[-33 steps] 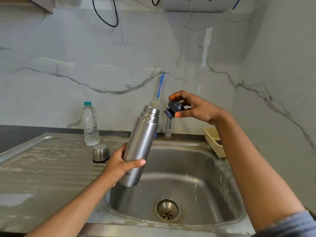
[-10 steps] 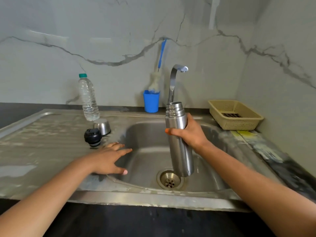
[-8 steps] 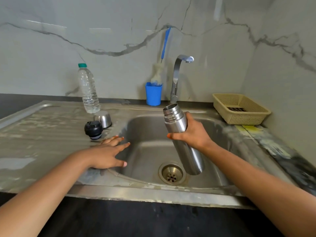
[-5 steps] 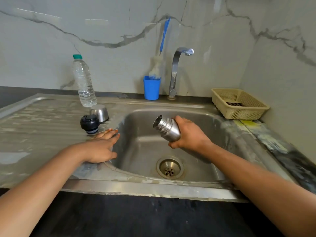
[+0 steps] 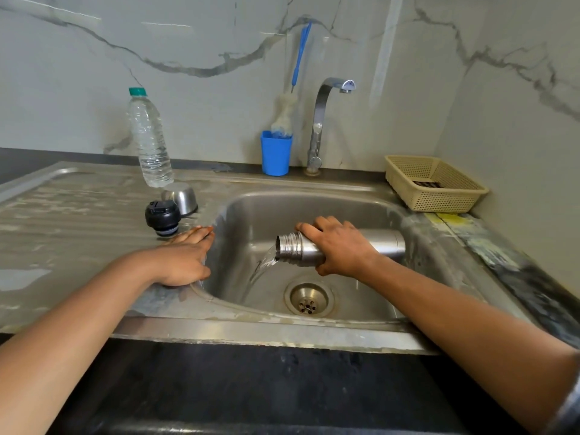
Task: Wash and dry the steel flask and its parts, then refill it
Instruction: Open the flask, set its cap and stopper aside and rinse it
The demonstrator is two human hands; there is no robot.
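I've tipped the steel flask point(image 5: 384, 243) flat in my right hand point(image 5: 340, 246), fingers wrapped round it, old water now pouring into the sink point(image 5: 314, 202), left hand point(image 5: 185, 262) flat on the rim.

flask point(image 5: 384, 242): bare steel, uncapped, lying level over the sink point(image 5: 251, 208), threaded mouth leftward, water point(image 5: 266, 262) running from it
stopper point(image 5: 162, 217): black, upright on the surface point(image 5: 78, 221) left of the sink
cup lid point(image 5: 182, 197): steel, dome-up, just behind the stopper
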